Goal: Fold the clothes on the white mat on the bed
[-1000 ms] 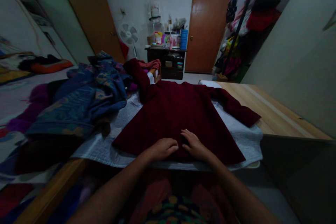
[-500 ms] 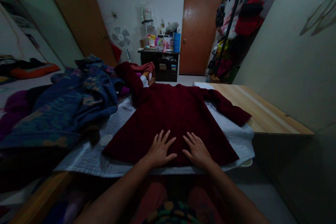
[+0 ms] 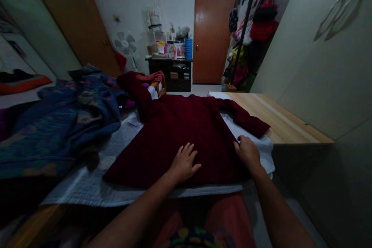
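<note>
A dark red long-sleeved garment (image 3: 180,135) with a flared hem lies spread over a pale quilted cloth (image 3: 116,155). One sleeve reaches up to the left, the other out to the right. Flat on the lower middle of the garment rests my left hand (image 3: 183,166), open with its fingers stretched. My right hand (image 3: 249,154) is at the garment's right side edge, its fingers curled and its thumb at the fabric. Part of those fingers is hidden behind the hand.
A heap of blue patterned clothing (image 3: 81,112) lies close on the left. A light wooden board (image 3: 279,118) extends on the right, beside a pale cabinet (image 3: 308,73). Farther back stand a fan (image 3: 124,44), a dark shelf unit (image 3: 170,75) and a wooden door (image 3: 213,35).
My right hand has moved from the garment's middle to its right edge, and its fingers have curled. The left hand stays flat on the fabric. The view has turned slightly right.
</note>
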The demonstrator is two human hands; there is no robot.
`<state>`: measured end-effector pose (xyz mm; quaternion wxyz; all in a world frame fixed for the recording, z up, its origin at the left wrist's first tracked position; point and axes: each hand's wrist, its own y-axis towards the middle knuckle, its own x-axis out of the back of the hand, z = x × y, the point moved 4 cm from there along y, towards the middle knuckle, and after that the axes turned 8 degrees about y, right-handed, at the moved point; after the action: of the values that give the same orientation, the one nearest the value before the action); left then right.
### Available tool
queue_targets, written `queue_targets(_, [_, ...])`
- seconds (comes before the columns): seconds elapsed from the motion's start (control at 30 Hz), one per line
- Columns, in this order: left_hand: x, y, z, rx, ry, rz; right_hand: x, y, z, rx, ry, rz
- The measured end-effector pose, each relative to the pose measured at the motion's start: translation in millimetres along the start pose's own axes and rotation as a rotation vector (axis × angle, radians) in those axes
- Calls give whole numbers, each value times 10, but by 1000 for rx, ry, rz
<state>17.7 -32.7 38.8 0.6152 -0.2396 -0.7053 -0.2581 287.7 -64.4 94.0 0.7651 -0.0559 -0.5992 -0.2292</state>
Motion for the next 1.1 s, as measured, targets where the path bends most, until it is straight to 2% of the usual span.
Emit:
queue_targets(0.1, [-127, 6, -49, -9, -13, 68, -41, -30, -114, -84, -30, 137])
queue_targets(0.3, [-140, -11, -56, -23, 16, 102, -199, -71, -276, -20, 43, 264])
queue_targets(0.5, [-150, -4, -66, -33, 27, 144, -175, -13, -460, 20, 189, 196])
queue_targets(0.57, [-148, -8, -69, -35, 27, 152, -182, -21, -498, 12, 174, 188])
queue_targets(0.67, [-121, -16, -79, -38, 22, 166, -207, -61, -527, 5, 120, 244])
queue_targets(0.77, [-81, -19, -99, -38, 14, 186, -139, -88, -505, -16, 32, 258])
queue_targets(0.87, [-58, -14, -115, -36, 3, 194, 16, -66, -313, 30, -40, 99])
queue_targets(0.93, [-57, -10, -119, -36, -5, 191, 41, -43, -44, 148, -1, -9])
queue_targets(1.0, [-62, -7, -117, -36, -13, 178, -82, -18, 292, 298, 118, -18])
queue_targets(1.1, [-86, -10, -102, -31, -27, 152, -481, 30, 774, 493, 281, 93])
